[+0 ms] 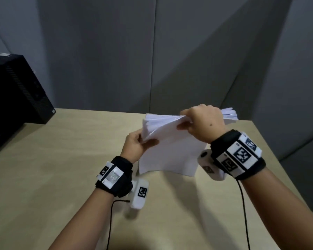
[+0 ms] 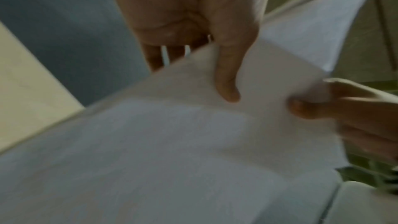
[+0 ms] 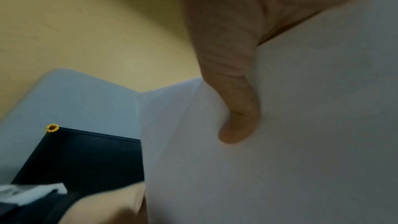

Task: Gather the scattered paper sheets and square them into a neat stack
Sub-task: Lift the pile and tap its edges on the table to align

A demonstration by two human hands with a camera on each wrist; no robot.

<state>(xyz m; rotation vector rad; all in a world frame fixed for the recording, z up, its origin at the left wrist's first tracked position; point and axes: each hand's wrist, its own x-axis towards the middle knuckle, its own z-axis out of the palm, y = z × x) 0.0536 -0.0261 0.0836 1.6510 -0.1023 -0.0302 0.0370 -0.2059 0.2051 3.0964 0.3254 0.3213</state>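
Observation:
A thick bundle of white paper sheets (image 1: 172,147) stands on edge, lifted over the light wooden table (image 1: 61,159). My left hand (image 1: 139,143) pinches its left side, thumb on the near face. My right hand (image 1: 201,121) grips the top edge, fingers curled over it, thumb on the near face. The sheets fan unevenly at the top, with corners (image 1: 229,114) sticking out to the right. In the left wrist view my left thumb (image 2: 228,77) lies on the paper (image 2: 172,142). In the right wrist view my right thumb (image 3: 237,108) presses the sheet (image 3: 301,125).
A black computer case (image 1: 16,91) stands at the table's far left, also seen as a black box (image 3: 86,157) in the right wrist view. Grey partition walls (image 1: 152,51) close the back. Black cables (image 1: 110,222) hang from both wrist units.

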